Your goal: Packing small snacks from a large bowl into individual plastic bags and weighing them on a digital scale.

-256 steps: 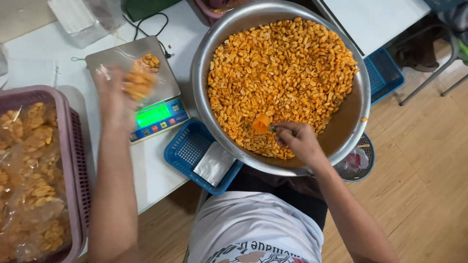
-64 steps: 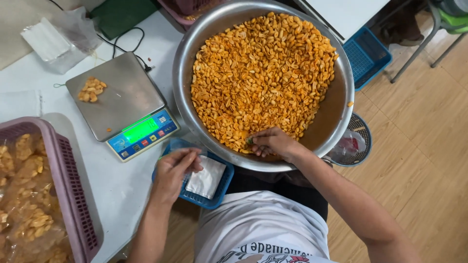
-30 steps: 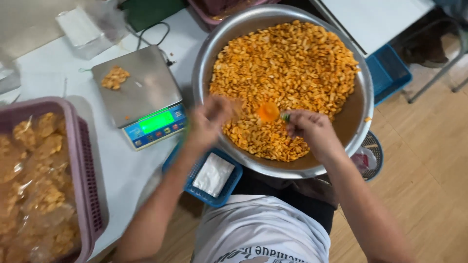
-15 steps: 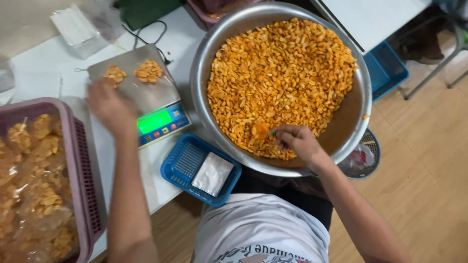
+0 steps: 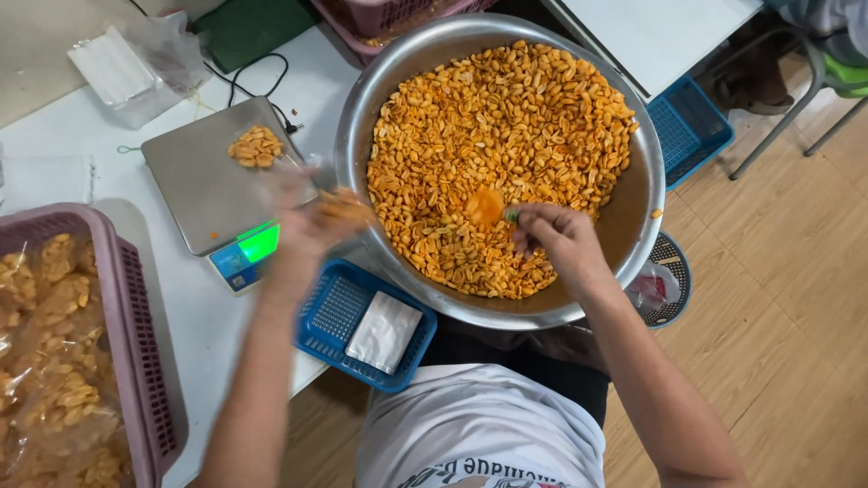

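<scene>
A wide metal bowl (image 5: pixel 644 194) is heaped with orange coated peanuts (image 5: pixel 506 136). Inside it, my right hand (image 5: pixel 556 239) grips a small orange scoop (image 5: pixel 488 206) loaded with peanuts, just above the heap. My left hand (image 5: pixel 307 233), blurred by motion, holds a small clear bag of peanuts (image 5: pixel 345 208) against the bowl's left rim. Behind that hand stands a digital scale (image 5: pixel 203 194) with a small portion of peanuts (image 5: pixel 256 145) on its steel platform.
A blue basket (image 5: pixel 336 312) holding a stack of white flat bags (image 5: pixel 384 331) sits at the table's near edge. A pink basket (image 5: pixel 136 361) of filled bags stands at the left. A packet of clear bags (image 5: pixel 122 63) and a cable lie behind the scale.
My left hand has come from the scale to the bowl's left rim, carrying the clear bag. My right hand has lifted the loaded scoop out of the peanuts.
</scene>
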